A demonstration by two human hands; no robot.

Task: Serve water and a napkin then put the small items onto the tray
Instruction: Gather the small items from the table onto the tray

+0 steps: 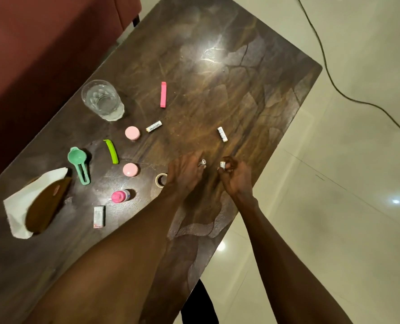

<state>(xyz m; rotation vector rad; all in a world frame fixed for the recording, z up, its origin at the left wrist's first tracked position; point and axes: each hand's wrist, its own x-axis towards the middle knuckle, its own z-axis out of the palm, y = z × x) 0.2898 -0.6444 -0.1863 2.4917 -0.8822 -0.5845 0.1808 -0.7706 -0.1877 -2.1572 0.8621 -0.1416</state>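
Pinching one small battery (pixel 202 162) each (pixel 222 164), left hand (pixel 185 172) and right hand (pixel 236 177) curl their fingers.

This looks like a home living or dining room. A dark wood-patterned bench (pixel 217 94) stands on glossy cream floor tiles (pixel 348 160), with a maroon upholstered seat (pixel 42 47) beside it and a black cable (pixel 334 85) trailing across the floor.
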